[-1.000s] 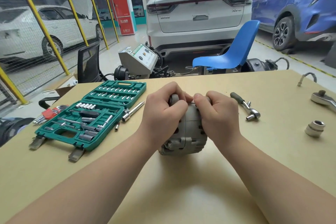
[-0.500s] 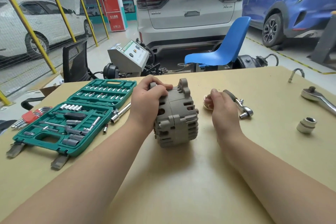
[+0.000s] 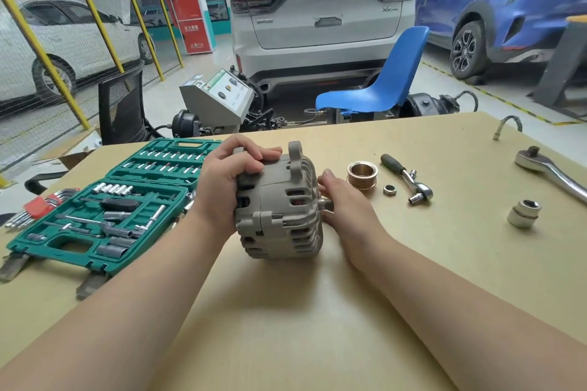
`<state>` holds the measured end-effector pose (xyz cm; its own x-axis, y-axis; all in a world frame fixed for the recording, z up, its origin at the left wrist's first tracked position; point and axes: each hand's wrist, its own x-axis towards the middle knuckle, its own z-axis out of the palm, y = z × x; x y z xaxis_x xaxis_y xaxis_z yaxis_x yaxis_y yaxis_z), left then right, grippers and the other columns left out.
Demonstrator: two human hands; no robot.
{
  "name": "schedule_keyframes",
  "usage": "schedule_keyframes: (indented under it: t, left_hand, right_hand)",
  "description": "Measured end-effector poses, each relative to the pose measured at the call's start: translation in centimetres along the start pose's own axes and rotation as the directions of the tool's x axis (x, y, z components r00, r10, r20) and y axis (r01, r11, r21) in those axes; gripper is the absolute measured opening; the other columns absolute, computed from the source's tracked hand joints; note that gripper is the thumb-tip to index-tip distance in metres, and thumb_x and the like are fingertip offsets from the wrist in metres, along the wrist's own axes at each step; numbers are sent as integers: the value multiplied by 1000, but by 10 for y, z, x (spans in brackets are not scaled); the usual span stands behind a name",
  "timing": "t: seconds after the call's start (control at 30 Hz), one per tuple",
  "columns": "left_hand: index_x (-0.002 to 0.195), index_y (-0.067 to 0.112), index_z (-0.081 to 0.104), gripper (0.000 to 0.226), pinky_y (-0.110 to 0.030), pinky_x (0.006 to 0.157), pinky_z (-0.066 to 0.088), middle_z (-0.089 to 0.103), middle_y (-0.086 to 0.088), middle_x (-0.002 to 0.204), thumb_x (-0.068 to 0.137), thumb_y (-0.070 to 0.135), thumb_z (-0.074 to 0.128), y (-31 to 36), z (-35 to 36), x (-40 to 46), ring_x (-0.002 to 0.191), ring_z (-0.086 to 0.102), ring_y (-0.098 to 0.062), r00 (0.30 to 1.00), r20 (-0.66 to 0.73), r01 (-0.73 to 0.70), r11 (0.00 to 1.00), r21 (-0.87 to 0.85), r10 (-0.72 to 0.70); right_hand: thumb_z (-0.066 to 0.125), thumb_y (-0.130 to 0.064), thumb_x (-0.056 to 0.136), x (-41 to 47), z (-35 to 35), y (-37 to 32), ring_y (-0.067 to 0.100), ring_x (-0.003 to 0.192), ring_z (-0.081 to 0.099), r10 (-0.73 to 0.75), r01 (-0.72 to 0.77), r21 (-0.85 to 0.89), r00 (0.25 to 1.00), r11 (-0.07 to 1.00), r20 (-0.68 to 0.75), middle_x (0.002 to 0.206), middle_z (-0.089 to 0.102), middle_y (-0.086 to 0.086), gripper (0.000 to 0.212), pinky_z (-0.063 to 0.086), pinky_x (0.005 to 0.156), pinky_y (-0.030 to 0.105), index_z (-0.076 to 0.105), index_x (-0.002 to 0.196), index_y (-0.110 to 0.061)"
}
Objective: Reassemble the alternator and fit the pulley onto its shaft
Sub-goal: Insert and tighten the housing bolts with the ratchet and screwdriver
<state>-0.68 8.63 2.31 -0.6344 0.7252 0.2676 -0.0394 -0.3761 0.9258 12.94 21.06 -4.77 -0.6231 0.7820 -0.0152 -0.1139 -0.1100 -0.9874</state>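
Alternator (image 3: 278,203) lies on its side mid-surface (image 3: 317,311), shaft (image 3: 325,202) pointing right toward the pulley (image 3: 362,175) and nut (image 3: 389,189), likely so the pulley can slide straight on. Left hand (image 3: 227,181) is curled over the rear housing, steadying it. Right hand (image 3: 344,206) sits at the shaft end; whether its fingers pinch the shaft I cannot tell. Half a second ago the right hand was out by the pulley; now it is back at the shaft and the pulley rests free beside the ratchet (image 3: 408,179)
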Motion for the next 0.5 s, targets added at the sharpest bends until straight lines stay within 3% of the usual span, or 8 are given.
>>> schedule_keyframes:
  t: [0.07,0.2,0.37,0.5]
  left_hand:
    - [67,13,62,28,-35,77,64,77,-17,87,71,-11,47,-1,-4,0,97,78,-27,1000,-18,-13,1000,-1,13]
    - [66,16,61,27,-34,78,62,77,-12,89,72,-7,47,-5,-19,-2,89,76,-24,997,-74,-37,999,-34,34]
    - [66,14,57,15,-38,82,58,76,-10,90,69,0,53,-9,-31,-4,84,71,-28,987,-157,-38,985,-168,11]
    - [71,10,56,16,-43,82,63,77,-18,96,77,-5,52,-10,-23,-4,88,72,-35,981,-191,-69,979,-191,32]
  right_hand:
    - [52,-46,107,-1,2,1,13,90,72,90,-91,167,996,982,14,100,76,1,34,58,90,37,70,103,-17]
    - [51,-46,108,0,5,5,14,87,79,172,-200,298,978,933,117,93,82,1,34,62,67,25,71,103,-18]
    - [57,-57,99,2,26,12,24,113,74,171,-225,255,961,940,216,121,78,7,51,53,106,45,79,118,-15]
    - [61,-59,97,14,30,11,29,108,75,209,-252,253,960,934,184,114,78,13,56,55,104,47,79,116,-10]
